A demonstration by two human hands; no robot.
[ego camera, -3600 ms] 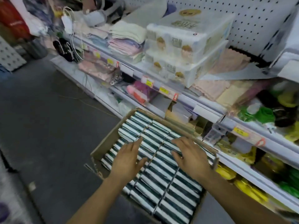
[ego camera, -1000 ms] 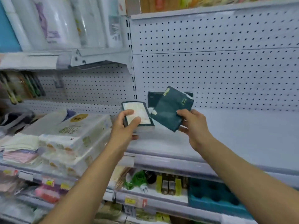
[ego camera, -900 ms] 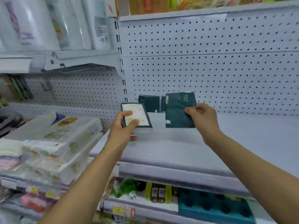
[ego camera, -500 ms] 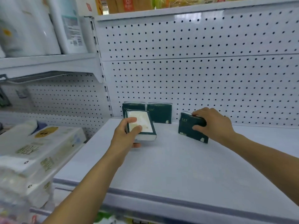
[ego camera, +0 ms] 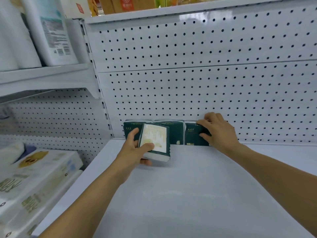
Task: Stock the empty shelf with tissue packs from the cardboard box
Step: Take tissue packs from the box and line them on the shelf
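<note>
Two dark green tissue packs (ego camera: 173,130) stand upright against the pegboard at the back left of the white shelf (ego camera: 188,194). My right hand (ego camera: 216,130) grips a third green pack (ego camera: 193,135), standing upright against the pegboard just right of those two. My left hand (ego camera: 135,148) holds a fourth pack (ego camera: 155,140), its pale printed face toward me, just above the shelf in front of the standing packs. The cardboard box is out of view.
The white pegboard wall (ego camera: 205,91) backs the shelf. Large white wrapped paper rolls (ego camera: 51,31) stand on a higher shelf at left. Bulk tissue bundles (ego camera: 34,182) sit on the lower shelf at left. Boxes line the top shelf.
My right hand has moved its pack back and stood it upright against the pegboard beside the two standing packs. My left hand with its pack has moved slightly forward. The camera has come closer.
</note>
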